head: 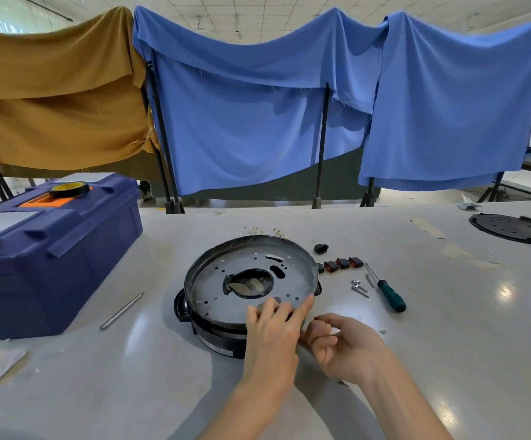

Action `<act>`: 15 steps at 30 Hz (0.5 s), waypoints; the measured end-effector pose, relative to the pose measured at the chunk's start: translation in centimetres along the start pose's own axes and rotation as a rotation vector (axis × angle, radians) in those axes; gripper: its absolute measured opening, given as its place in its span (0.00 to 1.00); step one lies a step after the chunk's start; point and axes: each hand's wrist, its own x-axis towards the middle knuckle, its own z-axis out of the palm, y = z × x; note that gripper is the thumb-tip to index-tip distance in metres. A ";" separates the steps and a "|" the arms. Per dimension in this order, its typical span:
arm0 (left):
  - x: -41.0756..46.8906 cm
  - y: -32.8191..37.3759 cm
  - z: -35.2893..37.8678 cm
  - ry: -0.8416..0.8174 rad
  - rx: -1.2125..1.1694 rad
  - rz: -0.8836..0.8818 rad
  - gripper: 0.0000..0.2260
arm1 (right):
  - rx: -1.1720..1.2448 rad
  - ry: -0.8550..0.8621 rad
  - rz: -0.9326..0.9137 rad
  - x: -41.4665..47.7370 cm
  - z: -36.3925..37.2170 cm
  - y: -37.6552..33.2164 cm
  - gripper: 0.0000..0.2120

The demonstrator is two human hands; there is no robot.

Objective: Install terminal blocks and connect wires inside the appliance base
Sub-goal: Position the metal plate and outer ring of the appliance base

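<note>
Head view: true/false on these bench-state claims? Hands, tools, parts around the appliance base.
1. The left hand rests fingers on the metal plate atop the appliance base. True.
2. The right hand holds the green-handled screwdriver. False: it lies on the table, right of the base.
3. A tape roll sits on the blue toolbox. True.
4. The red-and-black blocks are fitted in the base. False: they lie in a row on the table.
5. The metal rod lies right of the base. False: left, by the toolbox.

You have one base [213,281], three red blocks [343,262], one screwdriver [386,289], one toolbox [67,249], one tape roll [68,189] and one rod [121,311].
</note>
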 end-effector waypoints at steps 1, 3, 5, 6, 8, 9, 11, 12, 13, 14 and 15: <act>0.0 0.0 -0.1 -0.025 -0.011 -0.001 0.42 | 0.023 -0.016 0.018 -0.1 0.0 -0.1 0.16; 0.1 -0.1 0.0 -0.088 0.013 0.006 0.40 | 0.071 -0.040 0.047 -0.4 0.1 -0.2 0.15; 0.3 -0.6 0.5 -0.083 0.019 0.004 0.38 | 0.098 -0.044 0.060 -0.6 0.2 -0.5 0.16; 0.5 -0.7 0.5 -0.088 0.022 -0.009 0.38 | 0.110 -0.040 0.061 -0.7 0.3 -0.6 0.16; 0.8 -0.7 0.3 -0.108 0.013 -0.018 0.37 | 0.137 -0.051 0.062 -1.0 0.4 -0.7 0.11; 0.9 -0.8 0.1 -0.116 0.010 -0.013 0.37 | 0.146 -0.059 0.065 -1.1 0.4 -0.7 0.08; 1.1 -1.0 -0.2 -0.130 0.013 -0.001 0.37 | 0.165 -0.081 0.073 -1.2 0.4 -0.8 0.05; 1.2 -1.1 -0.2 -0.137 0.006 0.003 0.37 | 0.182 -0.093 0.080 -1.2 0.3 -0.8 0.05; 1.2 -1.1 -0.3 -0.147 0.001 0.005 0.36 | 0.202 -0.101 0.084 -1.2 0.3 -0.8 0.06; 1.2 -1.1 -0.4 -0.155 0.001 0.008 0.36 | 0.217 -0.105 0.085 -1.2 0.3 -0.8 0.07; 1.2 -1.1 -0.5 -0.163 0.001 0.009 0.35 | 0.225 -0.108 0.084 -1.2 0.3 -0.8 0.08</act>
